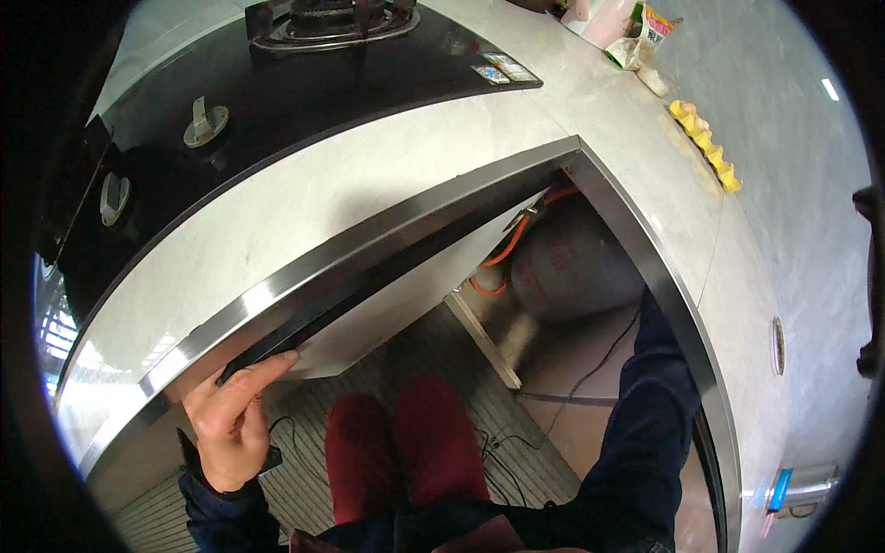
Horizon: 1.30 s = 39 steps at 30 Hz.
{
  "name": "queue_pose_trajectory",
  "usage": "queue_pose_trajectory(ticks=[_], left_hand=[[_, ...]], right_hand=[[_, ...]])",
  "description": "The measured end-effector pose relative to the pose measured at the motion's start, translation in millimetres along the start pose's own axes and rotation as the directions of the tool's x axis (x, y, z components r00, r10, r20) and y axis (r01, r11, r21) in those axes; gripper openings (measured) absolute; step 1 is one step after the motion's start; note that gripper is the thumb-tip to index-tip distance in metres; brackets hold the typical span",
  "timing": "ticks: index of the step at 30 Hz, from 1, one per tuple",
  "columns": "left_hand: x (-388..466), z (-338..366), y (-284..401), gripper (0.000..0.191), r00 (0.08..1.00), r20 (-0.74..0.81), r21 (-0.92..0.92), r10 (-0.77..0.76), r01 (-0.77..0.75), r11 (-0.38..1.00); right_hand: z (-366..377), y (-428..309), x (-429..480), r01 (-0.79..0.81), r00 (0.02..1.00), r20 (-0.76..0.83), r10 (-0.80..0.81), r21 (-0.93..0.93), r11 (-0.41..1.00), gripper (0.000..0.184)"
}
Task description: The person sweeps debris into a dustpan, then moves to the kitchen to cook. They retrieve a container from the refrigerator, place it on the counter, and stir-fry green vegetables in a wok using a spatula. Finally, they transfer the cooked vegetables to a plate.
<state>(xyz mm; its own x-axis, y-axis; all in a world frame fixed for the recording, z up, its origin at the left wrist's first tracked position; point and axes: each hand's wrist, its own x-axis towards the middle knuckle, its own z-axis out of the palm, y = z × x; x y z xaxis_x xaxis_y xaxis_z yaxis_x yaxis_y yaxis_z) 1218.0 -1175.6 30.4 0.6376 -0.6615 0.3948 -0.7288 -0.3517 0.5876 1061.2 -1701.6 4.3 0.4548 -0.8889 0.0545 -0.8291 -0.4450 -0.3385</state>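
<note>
My left hand (231,418) grips the outer end of a cabinet door (401,297) below the counter. The door has a white inner face and a black top edge, and it stands swung out. Past its hinge side sits a dark gas cylinder (577,269) inside the cabinet, with an orange gas hose (513,245) beside it. My right arm, in a dark blue sleeve (643,408), reaches under the counter's metal edge (664,259) towards the cylinder. The right hand itself is hidden there.
A black gas hob (332,97) with knobs lies on the pale countertop (290,207). A yellow egg carton (705,146) and an open food packet (643,38) stand by the wall. Dark cables (501,470) trail over the ribbed mat (415,352) near my legs (442,442).
</note>
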Motion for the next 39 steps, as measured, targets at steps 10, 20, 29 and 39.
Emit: queue_pose_trajectory(ticks=[10,20,29,39], left_hand=[[0.0,4.2,2.7,0.026,0.998,-0.059,-0.009,-0.021,0.021,1.000],[-1.3,4.6,7.9,0.031,0.999,-0.040,0.051,-0.032,0.034,0.998],[2.7,0.1,4.0,0.049,1.000,0.016,0.019,0.024,-0.024,1.000],[12.0,-14.1,17.0,0.053,0.983,0.142,-0.019,-0.117,0.121,0.992]], right_hand=[[1.3,-9.2,7.2,0.024,0.999,0.027,-0.025,0.018,1.000,0.057],[2.9,-11.2,0.5,0.048,0.998,0.036,-0.050,0.037,0.998,0.058],[3.3,-21.1,1.5,0.059,0.998,0.037,-0.060,0.040,0.997,0.060],[28.7,-57.7,-42.3,0.105,0.991,0.067,-0.117,0.152,0.983,0.062]])
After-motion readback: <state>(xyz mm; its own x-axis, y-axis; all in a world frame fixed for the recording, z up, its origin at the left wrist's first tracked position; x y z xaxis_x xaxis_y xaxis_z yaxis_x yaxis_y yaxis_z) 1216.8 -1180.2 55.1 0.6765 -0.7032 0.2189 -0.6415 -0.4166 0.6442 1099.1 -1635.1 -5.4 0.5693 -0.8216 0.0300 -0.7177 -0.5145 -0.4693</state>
